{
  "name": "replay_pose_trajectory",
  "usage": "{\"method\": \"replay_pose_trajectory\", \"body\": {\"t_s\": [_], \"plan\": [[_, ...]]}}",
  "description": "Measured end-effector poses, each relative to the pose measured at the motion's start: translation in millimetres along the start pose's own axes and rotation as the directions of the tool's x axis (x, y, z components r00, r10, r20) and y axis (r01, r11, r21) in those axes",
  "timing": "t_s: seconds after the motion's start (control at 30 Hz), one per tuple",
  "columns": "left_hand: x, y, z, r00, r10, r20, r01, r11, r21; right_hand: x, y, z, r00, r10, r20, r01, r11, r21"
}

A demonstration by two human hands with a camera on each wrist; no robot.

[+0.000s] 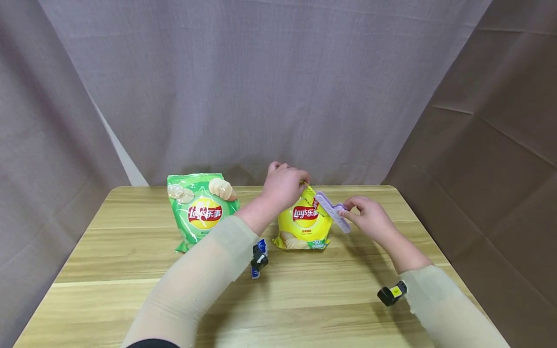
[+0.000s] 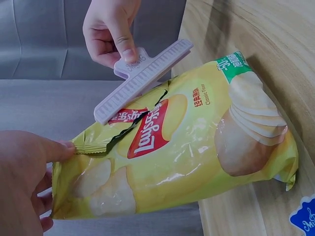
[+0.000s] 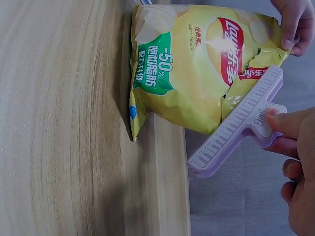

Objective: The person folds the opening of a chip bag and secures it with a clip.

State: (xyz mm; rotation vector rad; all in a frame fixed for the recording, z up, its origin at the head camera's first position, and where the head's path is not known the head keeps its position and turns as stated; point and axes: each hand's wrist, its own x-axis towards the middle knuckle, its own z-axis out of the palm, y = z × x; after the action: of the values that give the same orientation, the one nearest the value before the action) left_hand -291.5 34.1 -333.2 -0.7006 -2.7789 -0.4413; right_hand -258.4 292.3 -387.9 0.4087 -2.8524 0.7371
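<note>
A yellow Lay's chip bag (image 1: 300, 224) stands upright on the wooden table, its top torn and one corner folded down over the front. At the top edge my left hand (image 1: 285, 186) pinches the bag between thumb and fingers, as the left wrist view shows with the hand (image 2: 24, 177) at the corner. My right hand (image 1: 370, 217) holds a light purple sealing clip (image 3: 241, 123) by its tab, thumb on top. The clip's long bar slants along the folded side of the bag and overlaps that edge in both wrist views.
A green Lay's bag (image 1: 202, 208) stands to the left, partly behind my left forearm. A blue clip (image 1: 255, 273) lies on the table (image 1: 313, 299), half covered by the left wrist camera (image 1: 259, 258). Grey curtains (image 1: 278, 87) hang behind the table's far edge.
</note>
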Motion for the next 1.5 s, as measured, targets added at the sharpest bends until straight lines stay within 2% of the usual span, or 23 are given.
{"method": "replay_pose_trajectory", "body": {"t_s": [0.17,0.4,0.8,1.07,1.5], "plan": [[-0.3,0.2,0.3,1.0,-0.007,-0.006,0.007,1.0,-0.002,2.6,-0.5,1.0,1.0,-0.018,0.001,0.018,1.0,0.0],[-0.1,0.1,1.8,1.0,-0.014,-0.005,0.014,1.0,-0.023,4.6,-1.5,2.7,1.0,0.007,0.019,-0.007,1.0,0.006],[-0.7,-0.8,2.5,0.999,-0.036,-0.011,0.036,0.998,-0.052,6.7,-6.1,4.0,1.0,0.001,0.015,-0.001,1.0,0.01],[-0.4,-0.9,5.0,0.999,-0.034,-0.018,0.033,0.998,-0.055,5.5,-5.9,4.0,1.0,-0.015,-0.013,0.015,1.0,0.001],[-0.7,-0.8,5.3,1.0,-0.011,-0.019,0.01,0.999,-0.052,6.5,-11.4,1.9,1.0,-0.017,-0.026,0.018,0.998,0.052]]}}
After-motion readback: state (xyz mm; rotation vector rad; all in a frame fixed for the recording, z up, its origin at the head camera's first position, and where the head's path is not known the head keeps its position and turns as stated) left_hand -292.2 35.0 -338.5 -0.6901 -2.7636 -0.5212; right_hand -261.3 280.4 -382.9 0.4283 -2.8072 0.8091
